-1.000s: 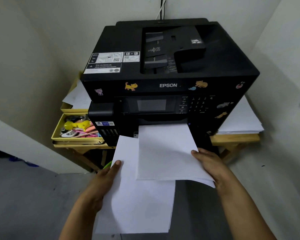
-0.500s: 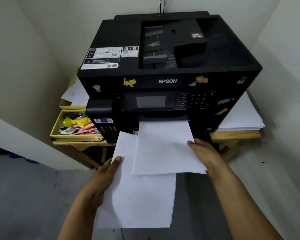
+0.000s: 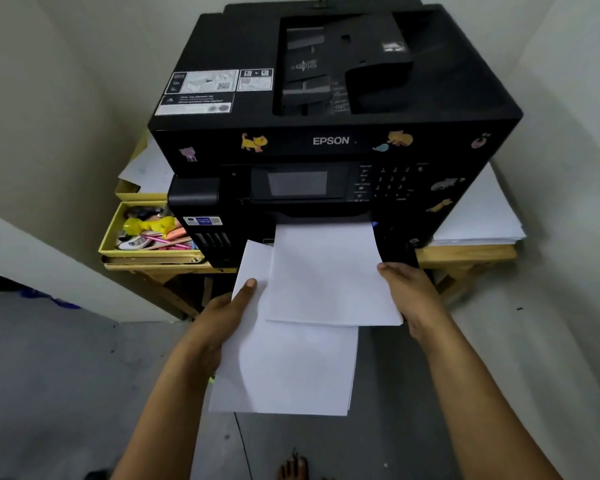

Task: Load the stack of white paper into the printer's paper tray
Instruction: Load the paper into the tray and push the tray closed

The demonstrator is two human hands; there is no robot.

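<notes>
Since a second ago I see my left hand (image 3: pixel 222 317) still gripping one lower stack of white paper (image 3: pixel 291 368) at its left edge, while my right hand (image 3: pixel 413 292), holding the second, upper sheaf (image 3: pixel 326 275), has pushed it farther into the one black printer (image 3: pixel 326 133).

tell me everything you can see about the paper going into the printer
The upper paper is a thin white stack, blank and flat, its far edge tucked into the black printer's front slot below the screen. Its near part sticks out over a second, lower paper stack. The right hand grips its right edge; the left hand holds the lower stack.
</notes>
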